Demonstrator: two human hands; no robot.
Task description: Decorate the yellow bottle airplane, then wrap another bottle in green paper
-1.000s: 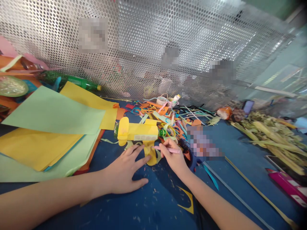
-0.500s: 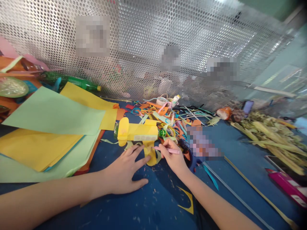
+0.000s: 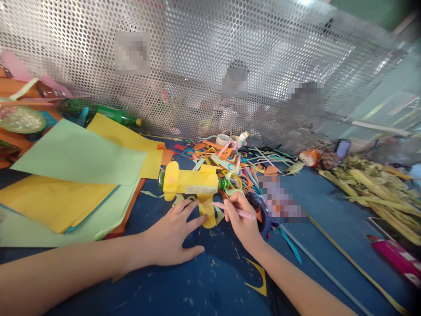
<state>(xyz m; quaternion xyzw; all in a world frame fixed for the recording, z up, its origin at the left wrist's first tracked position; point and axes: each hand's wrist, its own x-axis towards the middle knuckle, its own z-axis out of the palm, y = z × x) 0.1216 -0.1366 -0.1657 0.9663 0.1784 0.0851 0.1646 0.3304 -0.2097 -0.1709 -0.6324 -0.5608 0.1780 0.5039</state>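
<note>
A green bottle [image 3: 224,184] lies on its side, wrapped in yellow paper [image 3: 194,179], with its neck to the right. From the wrapping a yellow paper flap [image 3: 207,210] extends toward me over the blue table. My left hand [image 3: 176,232] lies flat with fingers spread, two fingertips touching the flap's left edge. In my right hand [image 3: 244,219] is a slim pink pen [image 3: 241,213], pinched between thumb and fingers. Its tip points left, close to the flap's right edge; whether it touches the paper I cannot tell.
Stacked green and yellow paper sheets [image 3: 82,153] cover the left side. Behind the bottle lie colourful paper scraps [image 3: 226,153] and a small white glue bottle [image 3: 242,139]. A perforated metal screen [image 3: 197,52] stands at the back. Dried corn husks [image 3: 371,184] and a magenta box [image 3: 396,259] are at right.
My right hand has drawn back slightly to the right with the pen, its tip moving from the flap's middle toward its right edge. My left hand stays in place.
</note>
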